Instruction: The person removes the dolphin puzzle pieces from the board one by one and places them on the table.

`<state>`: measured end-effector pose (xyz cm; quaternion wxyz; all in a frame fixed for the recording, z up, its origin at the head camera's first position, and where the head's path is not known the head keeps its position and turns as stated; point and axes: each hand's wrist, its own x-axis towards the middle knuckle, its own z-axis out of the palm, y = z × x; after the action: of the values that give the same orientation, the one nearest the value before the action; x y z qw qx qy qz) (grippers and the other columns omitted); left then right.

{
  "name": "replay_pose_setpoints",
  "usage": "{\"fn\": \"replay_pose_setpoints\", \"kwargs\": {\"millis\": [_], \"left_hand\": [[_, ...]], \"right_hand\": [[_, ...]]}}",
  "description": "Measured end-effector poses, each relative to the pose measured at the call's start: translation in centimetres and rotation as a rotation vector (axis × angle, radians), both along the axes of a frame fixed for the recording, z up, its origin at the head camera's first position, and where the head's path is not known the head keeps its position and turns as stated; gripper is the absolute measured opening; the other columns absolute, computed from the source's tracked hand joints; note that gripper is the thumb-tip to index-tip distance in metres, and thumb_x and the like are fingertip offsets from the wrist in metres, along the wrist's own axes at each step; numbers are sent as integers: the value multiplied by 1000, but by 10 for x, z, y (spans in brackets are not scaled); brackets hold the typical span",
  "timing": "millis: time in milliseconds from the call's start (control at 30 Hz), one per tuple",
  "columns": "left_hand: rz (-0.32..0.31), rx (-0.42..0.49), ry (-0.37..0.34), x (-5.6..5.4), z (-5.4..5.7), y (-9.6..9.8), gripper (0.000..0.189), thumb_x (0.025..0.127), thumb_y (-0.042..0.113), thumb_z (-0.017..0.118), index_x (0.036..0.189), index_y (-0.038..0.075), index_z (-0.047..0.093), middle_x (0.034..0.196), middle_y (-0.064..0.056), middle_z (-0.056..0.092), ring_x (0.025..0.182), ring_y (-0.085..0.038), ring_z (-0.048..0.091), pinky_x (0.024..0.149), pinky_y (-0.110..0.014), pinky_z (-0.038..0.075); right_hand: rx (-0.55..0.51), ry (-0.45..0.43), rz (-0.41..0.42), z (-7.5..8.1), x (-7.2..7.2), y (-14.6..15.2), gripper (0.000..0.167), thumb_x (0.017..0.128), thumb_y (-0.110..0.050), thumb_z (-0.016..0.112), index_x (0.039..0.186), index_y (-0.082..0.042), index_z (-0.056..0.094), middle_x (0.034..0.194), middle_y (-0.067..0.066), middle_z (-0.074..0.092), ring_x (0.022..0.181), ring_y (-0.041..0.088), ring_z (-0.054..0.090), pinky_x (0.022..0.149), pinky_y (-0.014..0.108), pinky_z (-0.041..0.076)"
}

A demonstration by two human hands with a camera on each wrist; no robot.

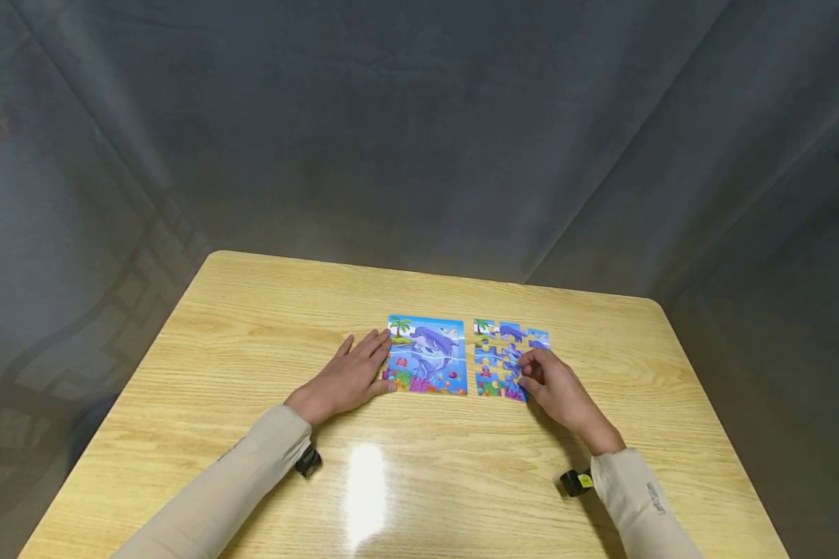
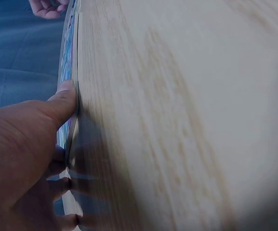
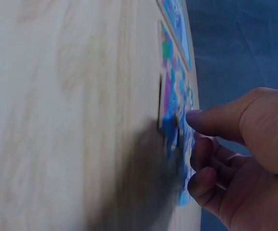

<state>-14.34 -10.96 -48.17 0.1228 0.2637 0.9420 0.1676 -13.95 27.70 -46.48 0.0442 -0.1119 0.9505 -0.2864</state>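
Note:
A dolphin picture board [image 1: 429, 357] lies flat on the wooden table, with a palm tree and coral printed on it. My left hand [image 1: 349, 376] rests at its left edge, fingers stretched out and thumb at the lower corner. In the left wrist view, the thumb [image 2: 64, 101] lies along the board's edge. Right of the board are loose jigsaw pieces [image 1: 485, 355] in rows, showing a matching scene, with gaps between them. My right hand [image 1: 559, 388] hovers at their right side, fingers bent. The right wrist view shows its thumb and fingertips apart near the pieces [image 3: 170, 96], with nothing seen between them.
The light wooden table [image 1: 266, 310] has rounded far corners. Grey curtains [image 1: 419, 140] hang behind it and at both sides. A black wrist device [image 1: 309, 461] is under the left cuff, another [image 1: 575, 483] by the right cuff.

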Motion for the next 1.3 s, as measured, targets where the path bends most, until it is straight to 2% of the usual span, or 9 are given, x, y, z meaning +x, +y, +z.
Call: {"fn": "replay_pose_setpoints", "kwargs": {"millis": [267,467,633,867,1300], "left_hand": [[4,17,-11,0,1,0,84,109,49,56,168,-1,24,180,-16,16,168,-38,17,134,-68,13],[5,22,-26,2,5,0,83,110,47,56,169,-1,24,180,-16,16,168,-37,16,135,-67,12],[2,20,-29,2,5,0,83,110,47,56,169,-1,23,180,-16,15,168,-37,16,135,-67,12],[1,13,-21,1,4,-1,83,110,48,56,169,-1,24,180,-16,15,168,-37,16,135,-67,13],[0,28,-24,2,5,-1,82,110,47,56,169,-2,24,180,-17,16,168,-38,16,134,-68,13]], "right_hand": [[-37,-4,70,5,-8,-24,19,101,1,69,120,0,65,108,14,64,79,16,51,68,25,44],[-26,-61,102,7,-11,-46,26,103,-5,69,129,-2,64,120,18,57,81,18,50,67,28,43],[-8,-99,127,8,-12,-61,30,102,-7,72,130,-4,63,127,15,55,86,19,51,72,29,44],[39,-84,218,11,-12,-75,35,99,-11,76,132,-7,65,135,10,61,87,17,52,74,31,45],[98,-97,285,12,-10,-91,38,96,-14,81,131,-9,67,127,6,65,90,15,53,79,32,47]]}}
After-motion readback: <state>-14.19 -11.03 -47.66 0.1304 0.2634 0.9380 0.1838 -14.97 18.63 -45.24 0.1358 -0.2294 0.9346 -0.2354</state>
